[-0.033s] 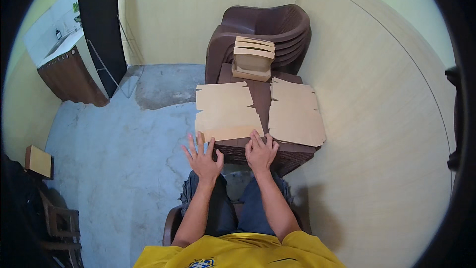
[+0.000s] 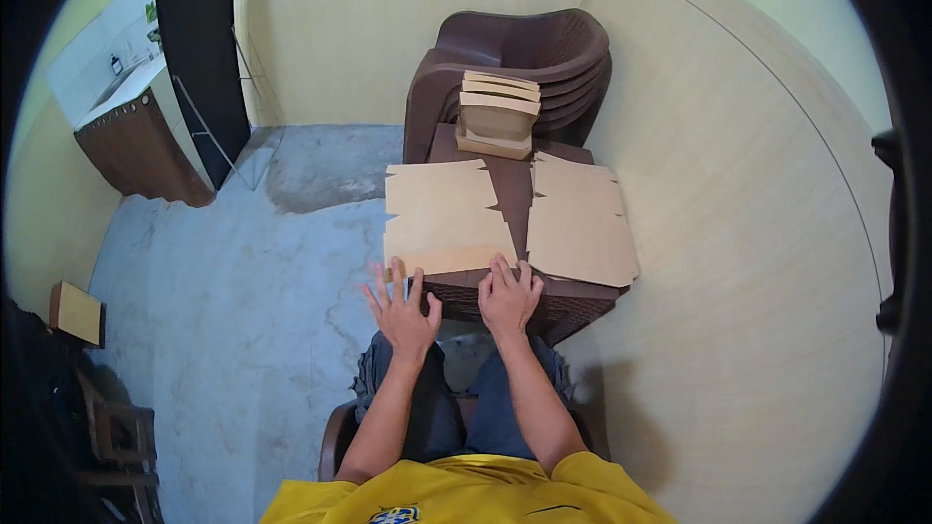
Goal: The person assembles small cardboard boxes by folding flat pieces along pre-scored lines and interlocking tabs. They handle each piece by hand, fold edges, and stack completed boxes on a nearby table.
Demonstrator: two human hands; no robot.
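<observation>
A flat tan cardboard blank (image 2: 442,209) with notched edges lies on the left of a small brown table (image 2: 508,182). Along its near edge runs a slightly darker strip, like a creased flap. My left hand (image 2: 404,322) is at the blank's near left corner, fingers spread and the fingertips at the edge. At the near right corner my right hand (image 2: 508,301) rests with fingers stretched forward, its fingertips on the cardboard. Neither hand grips anything. To the right lies a second pile of flat cardboard blanks (image 2: 580,223), its left near corner close to my right fingers.
Nested formed cardboard boxes (image 2: 495,131) stand at the table's far end. Behind them are stacked brown plastic chairs (image 2: 524,44). A pale wall (image 2: 738,262) runs along the right. On the left floor sits a small box (image 2: 78,315), with a sink counter (image 2: 121,92) farther back.
My left hand has shifted very slightly to the right. My right hand and the cardboard blanks look nearly the same.
</observation>
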